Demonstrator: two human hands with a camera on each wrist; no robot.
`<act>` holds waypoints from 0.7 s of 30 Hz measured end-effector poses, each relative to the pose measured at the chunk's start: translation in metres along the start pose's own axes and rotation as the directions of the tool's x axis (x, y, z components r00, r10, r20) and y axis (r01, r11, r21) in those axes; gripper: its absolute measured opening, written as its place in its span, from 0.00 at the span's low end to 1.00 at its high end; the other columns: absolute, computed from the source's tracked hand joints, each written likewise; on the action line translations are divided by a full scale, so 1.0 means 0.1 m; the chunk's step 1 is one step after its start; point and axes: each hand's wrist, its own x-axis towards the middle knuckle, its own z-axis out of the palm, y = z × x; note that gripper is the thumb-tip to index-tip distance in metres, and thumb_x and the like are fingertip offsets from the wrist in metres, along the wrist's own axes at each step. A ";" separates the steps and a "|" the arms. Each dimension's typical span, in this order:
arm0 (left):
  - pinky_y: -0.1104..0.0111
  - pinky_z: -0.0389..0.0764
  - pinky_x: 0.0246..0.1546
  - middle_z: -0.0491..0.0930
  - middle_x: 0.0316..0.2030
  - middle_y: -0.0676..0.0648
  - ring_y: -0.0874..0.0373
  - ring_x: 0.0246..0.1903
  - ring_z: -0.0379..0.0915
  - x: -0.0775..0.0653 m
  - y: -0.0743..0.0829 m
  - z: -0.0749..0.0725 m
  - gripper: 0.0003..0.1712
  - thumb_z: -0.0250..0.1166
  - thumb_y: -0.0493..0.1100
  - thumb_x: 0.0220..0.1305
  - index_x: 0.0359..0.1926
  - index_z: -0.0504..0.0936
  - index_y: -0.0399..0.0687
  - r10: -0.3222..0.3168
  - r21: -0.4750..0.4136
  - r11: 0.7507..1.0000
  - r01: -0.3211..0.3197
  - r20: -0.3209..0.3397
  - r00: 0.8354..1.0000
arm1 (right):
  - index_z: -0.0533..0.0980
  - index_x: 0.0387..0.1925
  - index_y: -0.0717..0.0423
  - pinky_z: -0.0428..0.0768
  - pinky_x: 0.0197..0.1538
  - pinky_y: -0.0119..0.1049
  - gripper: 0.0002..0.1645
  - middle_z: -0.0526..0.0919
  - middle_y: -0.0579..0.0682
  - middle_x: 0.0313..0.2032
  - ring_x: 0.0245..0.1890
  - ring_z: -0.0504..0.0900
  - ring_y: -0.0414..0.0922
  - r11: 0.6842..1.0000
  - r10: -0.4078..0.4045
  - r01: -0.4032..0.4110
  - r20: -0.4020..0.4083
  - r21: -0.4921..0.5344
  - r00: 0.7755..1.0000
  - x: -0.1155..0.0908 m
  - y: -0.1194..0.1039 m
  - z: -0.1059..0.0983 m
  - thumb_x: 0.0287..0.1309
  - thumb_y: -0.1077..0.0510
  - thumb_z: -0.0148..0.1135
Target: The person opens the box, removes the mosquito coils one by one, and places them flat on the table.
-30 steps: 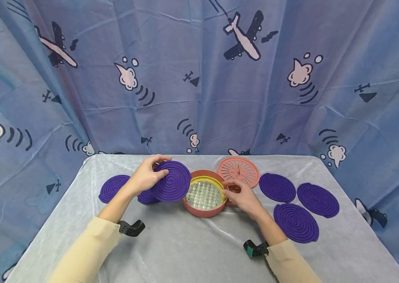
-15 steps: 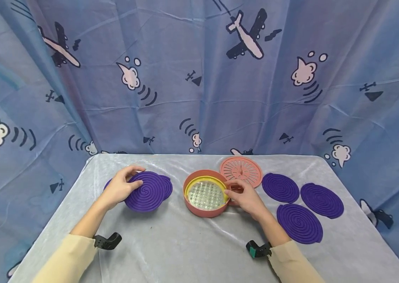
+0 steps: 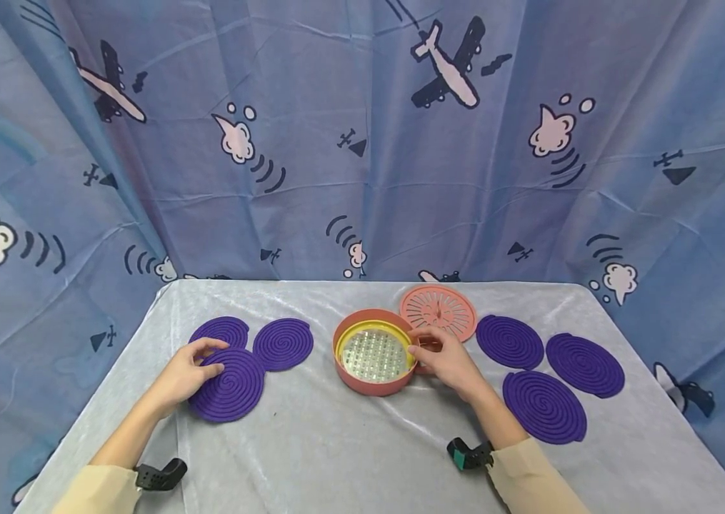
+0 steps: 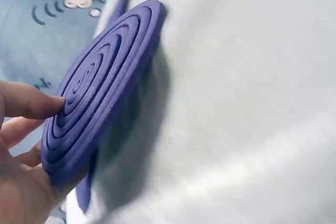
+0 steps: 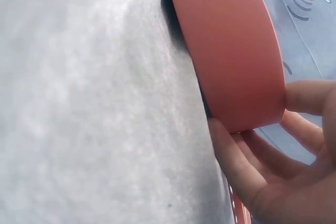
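Six purple spiral coils lie on the grey-covered table (image 3: 349,442): three left, three right of one salmon round holder (image 3: 373,353), with one slotted lid (image 3: 437,311) far right of it. Since half a second ago, the left hand (image 3: 186,371) has drawn the near-left coil (image 3: 228,383) toward the near edge, uncovering two coils behind. That coil is round, without a long axis, and sits slightly tilted on its hand-side edge. Left fingers pinch its rim; right hand (image 3: 447,359) fingers curl round the holder's rim
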 end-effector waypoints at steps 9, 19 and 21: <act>0.68 0.75 0.39 0.78 0.48 0.34 0.53 0.42 0.75 -0.05 -0.15 0.03 0.23 0.67 0.32 0.63 0.58 0.77 0.31 -0.008 0.064 0.998 0.009 -0.016 1.000 | 0.76 0.61 0.61 0.87 0.44 0.44 0.22 0.76 0.65 0.58 0.53 0.79 0.56 1.000 -0.011 0.011 -0.012 -0.002 1.000 -0.03 0.02 -0.06 0.67 0.61 0.65; 0.54 0.74 0.41 0.82 0.40 0.38 0.49 0.38 0.74 -0.08 -0.12 0.09 0.18 0.71 0.31 0.56 0.49 0.84 0.34 0.173 0.382 0.912 -0.148 -0.034 0.984 | 0.74 0.62 0.66 0.87 0.45 0.46 0.23 0.76 0.68 0.58 0.52 0.79 0.55 0.999 -0.032 0.032 -0.009 0.001 0.999 -0.05 0.00 -0.04 0.68 0.62 0.64; 0.53 0.72 0.42 0.81 0.39 0.40 0.49 0.38 0.73 -0.10 -0.11 0.07 0.17 0.72 0.32 0.55 0.47 0.84 0.34 0.193 0.424 0.892 -0.159 -0.038 0.980 | 0.75 0.61 0.65 0.87 0.44 0.46 0.23 0.76 0.67 0.58 0.52 0.80 0.55 1.000 -0.029 0.028 -0.013 -0.003 1.000 -0.04 0.00 -0.01 0.68 0.62 0.64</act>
